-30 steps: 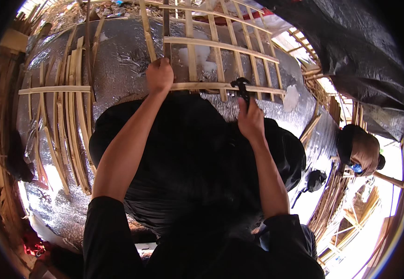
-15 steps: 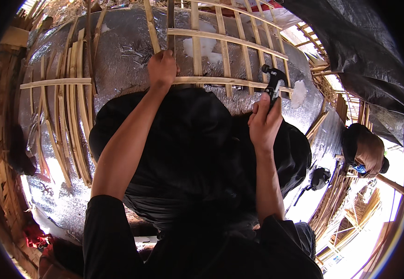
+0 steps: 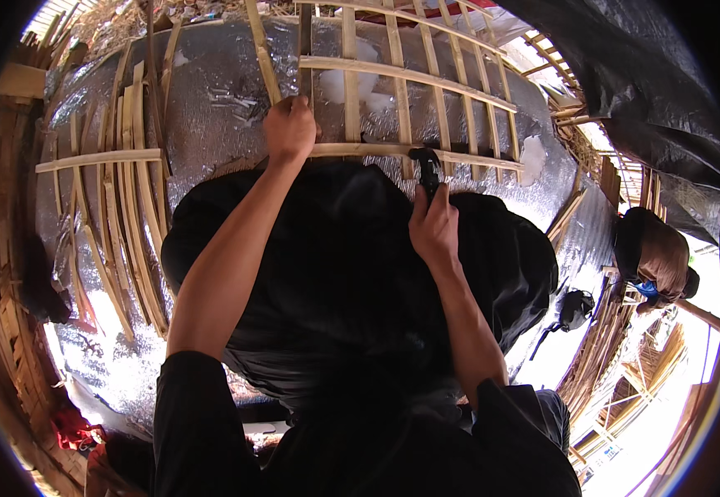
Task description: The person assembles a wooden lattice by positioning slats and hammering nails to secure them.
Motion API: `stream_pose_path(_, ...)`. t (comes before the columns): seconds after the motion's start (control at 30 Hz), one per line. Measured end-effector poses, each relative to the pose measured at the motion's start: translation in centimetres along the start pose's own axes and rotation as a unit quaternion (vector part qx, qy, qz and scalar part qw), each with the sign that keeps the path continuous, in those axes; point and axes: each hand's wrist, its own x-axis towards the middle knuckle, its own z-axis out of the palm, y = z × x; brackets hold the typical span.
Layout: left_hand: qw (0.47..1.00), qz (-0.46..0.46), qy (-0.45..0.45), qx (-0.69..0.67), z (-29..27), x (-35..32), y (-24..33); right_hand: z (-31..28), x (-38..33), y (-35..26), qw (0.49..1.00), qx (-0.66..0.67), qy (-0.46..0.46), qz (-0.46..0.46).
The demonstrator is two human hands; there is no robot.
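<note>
Hammer [image 3: 429, 171] is poking from the right hand [image 3: 435, 224], grip curled round it, head over the near wooden crosspiece [image 3: 358, 150]; left hand [image 3: 289, 131] is clasping a slanting slat [image 3: 262, 51], seemingly steadying it.

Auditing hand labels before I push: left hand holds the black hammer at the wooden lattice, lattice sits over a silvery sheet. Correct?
Wrong hand. The head view shows the black hammer in the right hand. The rest stands: it is at the wooden lattice, which sits over a silvery sheet.
</note>
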Motion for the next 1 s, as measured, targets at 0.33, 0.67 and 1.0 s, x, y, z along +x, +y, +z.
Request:
stream_pose_path(0.33,0.999,0.008,-0.016,-0.036,-0.7,0.5,-0.6,-3.8,2.7,-1.3,0.985,0.163,0.010,0.050)
stream_pose_path(0.67,0.993,-0.034,-0.062,-0.094,-0.6,0.1,0.5,-3.4,3.5,0.8,0.983,0.172,0.017,0.064)
stream_pose_path(1.0,0.985,-0.041,-0.081,-0.147,-0.3,0.1,0.9,-2.7,7.2,3.2,0.999,0.051,-0.016,0.008)
